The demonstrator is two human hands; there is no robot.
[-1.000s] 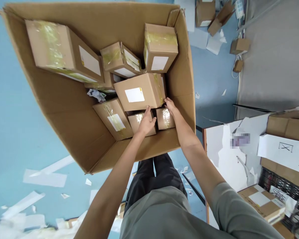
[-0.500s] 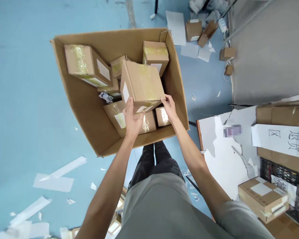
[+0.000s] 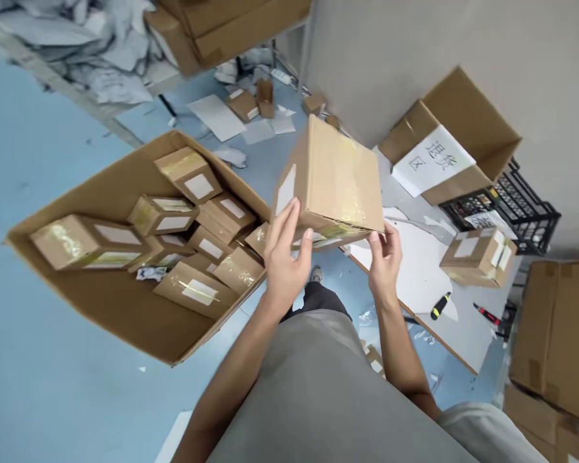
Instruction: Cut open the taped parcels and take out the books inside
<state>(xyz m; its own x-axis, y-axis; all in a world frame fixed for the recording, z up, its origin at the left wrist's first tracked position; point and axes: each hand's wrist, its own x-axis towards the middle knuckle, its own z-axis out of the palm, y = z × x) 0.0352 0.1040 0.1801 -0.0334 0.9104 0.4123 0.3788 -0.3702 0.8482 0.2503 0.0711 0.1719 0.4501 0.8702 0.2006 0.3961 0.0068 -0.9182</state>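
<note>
Both hands hold a taped cardboard parcel (image 3: 335,177) with a white label on its left side, lifted in front of me above the floor. My left hand (image 3: 284,257) grips its near left edge, fingers spread up the labelled side. My right hand (image 3: 385,263) holds the near right corner from below. To the left stands a big open carton (image 3: 125,321) on the blue floor, with several smaller taped parcels (image 3: 174,218) lying inside.
A white-topped table (image 3: 424,283) on the right carries a small parcel (image 3: 477,257), a black-and-yellow tool (image 3: 440,305) and a red one. An open box with a paper sign and a black crate stand behind it. Scrap paper and small boxes litter the far floor.
The parcel has come up out of the big carton and swung right toward the table, both hands still on it. The view has turned right.
</note>
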